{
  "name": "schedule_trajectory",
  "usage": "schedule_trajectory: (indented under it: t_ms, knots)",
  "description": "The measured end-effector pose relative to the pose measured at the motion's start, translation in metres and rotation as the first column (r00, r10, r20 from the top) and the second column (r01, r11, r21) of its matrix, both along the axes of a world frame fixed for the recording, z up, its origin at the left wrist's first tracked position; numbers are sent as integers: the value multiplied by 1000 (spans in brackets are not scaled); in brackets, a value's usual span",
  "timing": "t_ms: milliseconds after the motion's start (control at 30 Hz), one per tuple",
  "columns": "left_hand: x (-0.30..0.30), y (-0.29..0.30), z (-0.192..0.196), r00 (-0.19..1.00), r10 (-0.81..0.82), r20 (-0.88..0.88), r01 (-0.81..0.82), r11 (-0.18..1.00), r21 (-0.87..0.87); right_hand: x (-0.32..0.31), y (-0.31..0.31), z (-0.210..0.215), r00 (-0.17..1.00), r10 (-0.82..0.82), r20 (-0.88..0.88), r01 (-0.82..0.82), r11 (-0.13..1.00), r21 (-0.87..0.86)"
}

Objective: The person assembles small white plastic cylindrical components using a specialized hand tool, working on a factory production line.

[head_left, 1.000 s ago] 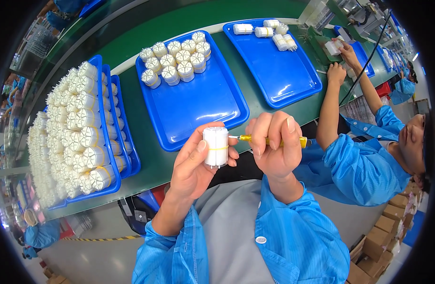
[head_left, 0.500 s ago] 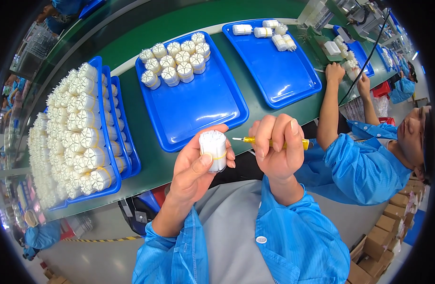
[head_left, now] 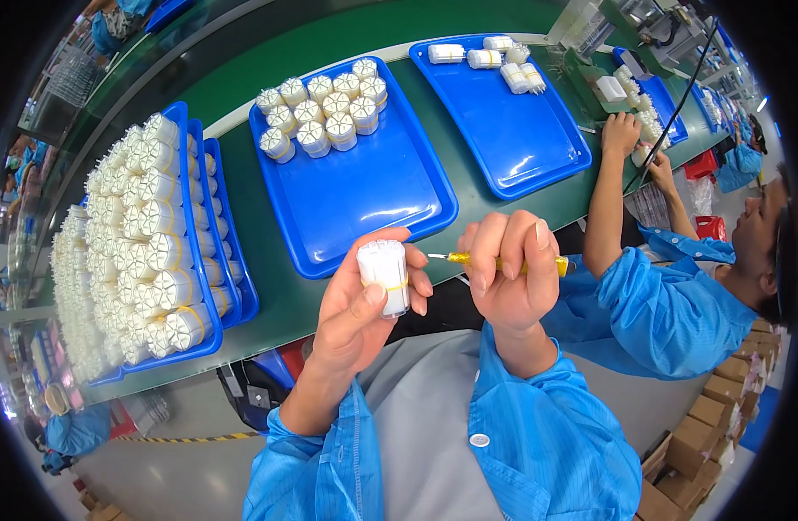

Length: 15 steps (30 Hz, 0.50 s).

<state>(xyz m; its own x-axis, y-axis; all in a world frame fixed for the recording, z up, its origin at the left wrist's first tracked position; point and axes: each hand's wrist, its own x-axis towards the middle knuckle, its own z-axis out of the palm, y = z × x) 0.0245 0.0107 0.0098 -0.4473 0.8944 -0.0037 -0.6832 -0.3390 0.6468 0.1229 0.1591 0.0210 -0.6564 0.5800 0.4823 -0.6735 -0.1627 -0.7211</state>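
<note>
Along the green workbench (head_left: 243,201), a white cylinder (head_left: 383,267) in hand

The bench runs across the workshop in front of me, its near edge curving above a pale floor (head_left: 182,473) with cardboard boxes (head_left: 696,445) piled off to the right. At its left end stand stacked blue trays (head_left: 184,130), crammed with white cylinders (head_left: 160,195). Beside them lies a middle blue tray (head_left: 364,191), where a cluster of upright cylinders (head_left: 336,102) fills the far end. The next one along, a right-hand blue tray (head_left: 529,143), carries a handful near its far edge, most of them on their sides.

Seen from the head camera, the person's left hand (head_left: 354,319) wraps the white cylinder, thumb pressed on its front and fingers curled behind. The piece is held in the air just in front of the middle tray's near edge, top up and slightly tilted, with a yellow band (head_left: 397,287) around it. The right hand (head_left: 513,269) pinches a yellow-handled tool (head_left: 458,258) between thumb and curled fingers; its thin tip points at the cylinder, near it but apart.

To the right, a co-worker in a blue sleeve (head_left: 668,300) leans to the bench, one hand (head_left: 621,134) near a white block (head_left: 611,89). I cannot tell what the other grips.
</note>
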Motion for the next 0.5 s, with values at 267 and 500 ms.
schedule_trajectory:
  t_ms: [267, 500]
  knots:
    - [2, 0, 3, 1000, -14, 15, 14, 1000, -6, 2, 1, 0, 1000, -13, 1, 13, 1000, 5]
    - [5, -4, 4, 999, -18, -27, 17, 998, -53, 3, -1, 0, 1000, -14, -9, 14, 1000, -5]
